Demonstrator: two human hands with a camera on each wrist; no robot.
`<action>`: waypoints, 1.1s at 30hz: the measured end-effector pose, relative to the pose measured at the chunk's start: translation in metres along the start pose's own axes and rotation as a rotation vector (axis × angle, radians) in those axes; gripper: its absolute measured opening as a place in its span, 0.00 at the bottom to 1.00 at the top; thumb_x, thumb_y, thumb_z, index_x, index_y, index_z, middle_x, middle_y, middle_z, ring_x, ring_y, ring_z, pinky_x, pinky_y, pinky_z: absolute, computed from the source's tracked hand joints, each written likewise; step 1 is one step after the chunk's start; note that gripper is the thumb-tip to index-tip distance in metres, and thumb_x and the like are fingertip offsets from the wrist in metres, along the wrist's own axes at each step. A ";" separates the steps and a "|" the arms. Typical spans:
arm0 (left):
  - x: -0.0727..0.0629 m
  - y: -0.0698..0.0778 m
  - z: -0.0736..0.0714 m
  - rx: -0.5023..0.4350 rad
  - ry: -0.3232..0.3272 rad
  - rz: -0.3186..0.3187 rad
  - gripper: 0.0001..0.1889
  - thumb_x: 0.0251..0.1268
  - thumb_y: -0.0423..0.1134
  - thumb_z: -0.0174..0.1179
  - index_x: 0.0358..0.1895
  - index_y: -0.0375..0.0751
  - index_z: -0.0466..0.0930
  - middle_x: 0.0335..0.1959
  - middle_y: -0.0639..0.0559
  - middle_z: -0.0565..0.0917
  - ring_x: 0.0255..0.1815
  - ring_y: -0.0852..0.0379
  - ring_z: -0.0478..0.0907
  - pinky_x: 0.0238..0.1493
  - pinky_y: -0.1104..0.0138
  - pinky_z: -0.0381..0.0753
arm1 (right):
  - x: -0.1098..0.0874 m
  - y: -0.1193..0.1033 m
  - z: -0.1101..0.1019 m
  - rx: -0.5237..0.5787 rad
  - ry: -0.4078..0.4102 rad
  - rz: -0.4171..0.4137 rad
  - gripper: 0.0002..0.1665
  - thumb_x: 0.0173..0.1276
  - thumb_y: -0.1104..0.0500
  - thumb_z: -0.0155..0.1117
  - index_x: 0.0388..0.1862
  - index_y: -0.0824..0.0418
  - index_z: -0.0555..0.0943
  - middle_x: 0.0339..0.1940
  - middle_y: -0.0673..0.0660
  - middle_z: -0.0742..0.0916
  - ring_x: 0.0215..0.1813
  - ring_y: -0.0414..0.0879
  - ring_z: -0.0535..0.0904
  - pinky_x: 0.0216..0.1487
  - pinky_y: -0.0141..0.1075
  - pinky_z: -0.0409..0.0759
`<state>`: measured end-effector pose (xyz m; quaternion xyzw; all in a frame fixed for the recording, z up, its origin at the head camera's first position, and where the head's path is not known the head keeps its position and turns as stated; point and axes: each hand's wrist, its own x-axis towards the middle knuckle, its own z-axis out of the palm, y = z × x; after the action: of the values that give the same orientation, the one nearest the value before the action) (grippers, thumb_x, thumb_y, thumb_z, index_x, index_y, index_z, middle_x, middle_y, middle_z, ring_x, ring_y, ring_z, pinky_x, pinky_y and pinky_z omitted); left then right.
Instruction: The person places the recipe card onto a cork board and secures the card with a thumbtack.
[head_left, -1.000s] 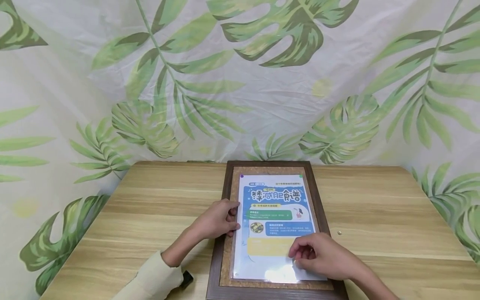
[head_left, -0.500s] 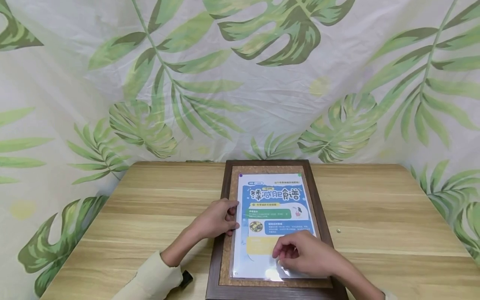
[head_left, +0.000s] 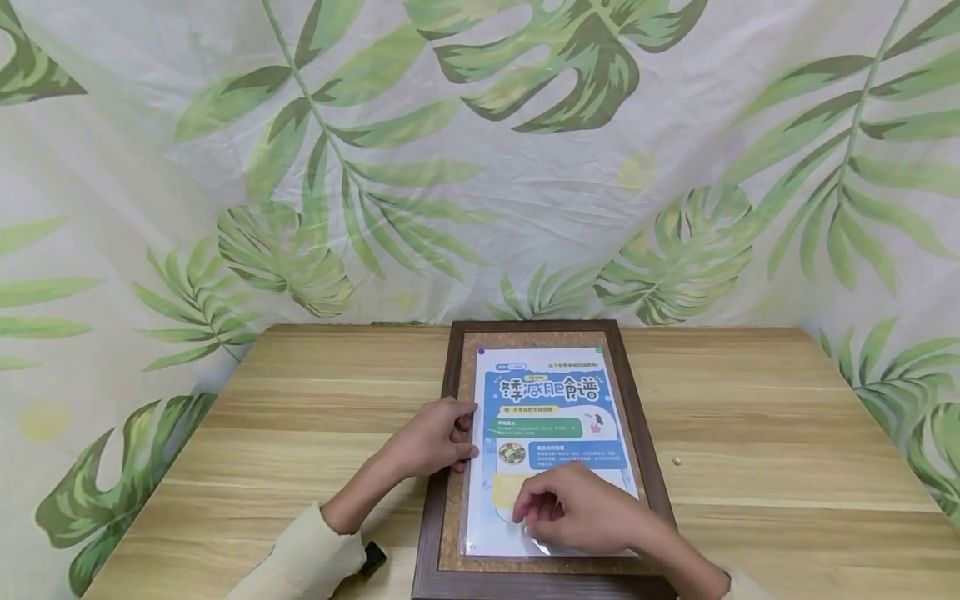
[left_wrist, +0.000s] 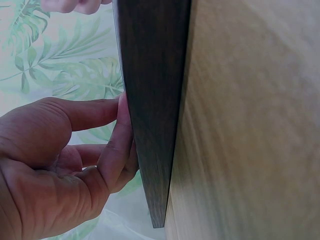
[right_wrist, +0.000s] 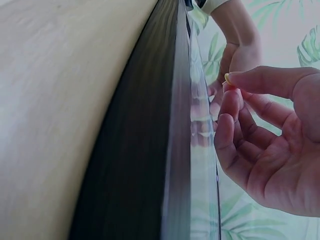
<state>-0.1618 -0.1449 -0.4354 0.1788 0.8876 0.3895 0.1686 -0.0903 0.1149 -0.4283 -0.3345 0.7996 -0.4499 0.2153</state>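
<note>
A printed sheet in a glossy clear cover (head_left: 551,500) lies on a cork board (head_left: 452,521) with a dark wooden frame (head_left: 430,546). Tacks mark its top corners, one purple (head_left: 482,352) and one green (head_left: 599,350). My left hand (head_left: 433,437) rests its thumb and fingertips along the sheet's left edge. Above the lower part of the sheet, my right hand (head_left: 573,508) pinches a yellow thumbtack (right_wrist: 227,78) between thumb and finger, its thin point showing. The right wrist view shows the fingertips close over the sheet.
The board lies on a wood-grain table (head_left: 787,417) against a leaf-printed cloth (head_left: 525,208). A small, pale round object (head_left: 677,461) lies right of the frame. Beside the left sleeve (head_left: 307,554) is a small black object (head_left: 372,559).
My right hand has moved left across the lower part of the sheet with the thumbtack. The left hand stays at the sheet's left edge.
</note>
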 end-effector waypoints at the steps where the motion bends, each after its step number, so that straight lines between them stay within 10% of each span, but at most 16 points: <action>1: 0.000 0.000 0.000 -0.003 0.001 0.000 0.29 0.65 0.20 0.70 0.69 0.21 0.74 0.42 0.41 0.76 0.25 0.58 0.84 0.26 0.70 0.87 | 0.002 -0.001 0.002 0.001 -0.004 0.005 0.07 0.69 0.68 0.70 0.38 0.57 0.89 0.28 0.40 0.84 0.31 0.27 0.77 0.35 0.25 0.83; 18: 0.000 0.003 -0.002 0.004 0.001 -0.035 0.30 0.65 0.21 0.71 0.70 0.20 0.74 0.42 0.41 0.77 0.23 0.59 0.85 0.25 0.71 0.84 | 0.032 -0.014 0.026 -0.038 -0.068 0.000 0.07 0.70 0.68 0.71 0.37 0.56 0.90 0.27 0.40 0.85 0.30 0.26 0.77 0.36 0.23 0.82; 33: 0.003 0.004 -0.003 0.055 -0.015 -0.005 0.14 0.64 0.23 0.72 0.50 0.27 0.81 0.33 0.46 0.80 0.21 0.59 0.85 0.22 0.72 0.80 | 0.045 -0.018 0.039 -0.154 -0.062 -0.005 0.09 0.69 0.67 0.71 0.36 0.53 0.90 0.27 0.38 0.86 0.29 0.24 0.77 0.35 0.20 0.80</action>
<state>-0.1652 -0.1430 -0.4313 0.1839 0.8972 0.3630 0.1714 -0.0893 0.0530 -0.4341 -0.3659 0.8240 -0.3769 0.2123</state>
